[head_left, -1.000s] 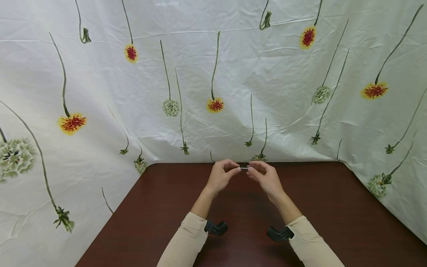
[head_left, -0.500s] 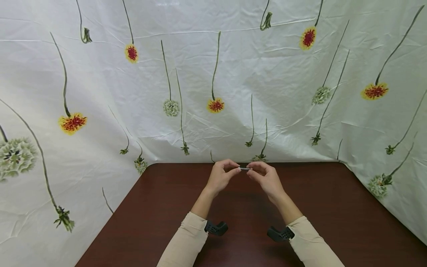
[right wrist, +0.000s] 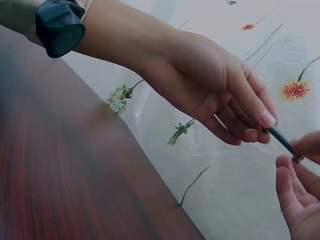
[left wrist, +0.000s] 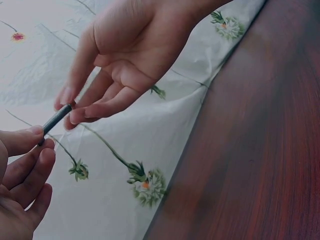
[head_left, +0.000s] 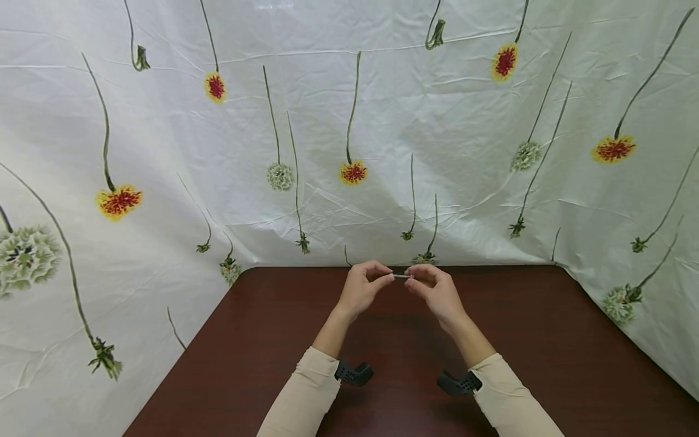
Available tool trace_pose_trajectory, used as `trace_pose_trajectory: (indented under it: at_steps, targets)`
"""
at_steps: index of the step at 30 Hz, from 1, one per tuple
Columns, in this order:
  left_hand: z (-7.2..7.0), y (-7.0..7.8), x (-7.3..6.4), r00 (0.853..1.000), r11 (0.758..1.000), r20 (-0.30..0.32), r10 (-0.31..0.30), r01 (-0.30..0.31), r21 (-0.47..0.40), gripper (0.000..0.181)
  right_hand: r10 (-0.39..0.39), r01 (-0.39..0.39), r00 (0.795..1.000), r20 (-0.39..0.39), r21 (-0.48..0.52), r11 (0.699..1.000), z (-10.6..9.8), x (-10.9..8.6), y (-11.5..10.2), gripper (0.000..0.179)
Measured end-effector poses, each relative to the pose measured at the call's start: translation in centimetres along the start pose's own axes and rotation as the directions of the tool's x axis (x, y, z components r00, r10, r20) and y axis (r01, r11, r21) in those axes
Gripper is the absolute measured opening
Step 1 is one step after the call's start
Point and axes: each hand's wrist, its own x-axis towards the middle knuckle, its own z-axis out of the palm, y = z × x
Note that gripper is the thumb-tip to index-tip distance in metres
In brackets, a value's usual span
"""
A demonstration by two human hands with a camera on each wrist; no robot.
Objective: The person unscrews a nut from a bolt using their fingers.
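Observation:
A short grey threaded bolt (head_left: pixel 401 276) is held level between the two hands near the table's far edge. Thumb and fingers of the left hand (head_left: pixel 357 291) pinch one end of it. In the left wrist view the ridged bolt (left wrist: pixel 56 119) slants up from the left hand (left wrist: pixel 22 182) to the right hand (left wrist: pixel 137 55). A small brownish nut (right wrist: pixel 298 158) shows at the bolt's other end in the right wrist view, between thumb and fingers of the right hand (right wrist: pixel 302 200). From the upper left there, the left hand (right wrist: pixel 210 80) reaches to the bolt (right wrist: pixel 281 140).
Under the arms spreads a dark red-brown wooden table (head_left: pixel 273 364). Behind it hangs a white cloth (head_left: pixel 322 133) printed with flowers, also along both sides. Each wrist wears a black strap mount, such as the left strap mount (head_left: pixel 354 373), over beige sleeves.
The right thumb and fingertips have shifted slightly at the bolt's right end, so more of that end shows between them. The left hand has stayed in place.

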Motion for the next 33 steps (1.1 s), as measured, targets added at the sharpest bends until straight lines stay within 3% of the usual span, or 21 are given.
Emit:
trace_pose_trajectory:
  at_steps: [8, 17, 25, 33]
  targets:
    - [0.02, 0.02, -0.04, 1.0, 1.0, -0.002, 0.006, -0.006, 0.008, 0.009, 0.063, -0.062, 0.997, -0.033, 0.026, 0.998, 0.17, 0.19, 0.01, 0.025]
    - [0.0, 0.05, -0.04, 1.0, 1.0, -0.004, -0.012, 0.012, -0.003, 0.009, -0.005, 0.006, 1.0, 0.004, -0.021, 1.0, -0.12, 0.02, -0.18, 0.026]
    - [0.06, 0.0, 0.01, 1.0, 1.0, -0.008, -0.002, 0.002, -0.003, 0.009, 0.031, -0.03, 0.999, -0.024, 0.019, 0.999, 0.1, 0.2, -0.08, 0.026]
    - [-0.01, -0.02, -0.05, 1.0, 1.0, 0.0, 0.002, -0.002, 0.003, 0.009, -0.006, 0.007, 1.0, 0.028, -0.032, 0.999, -0.11, 0.07, 0.05, 0.023]
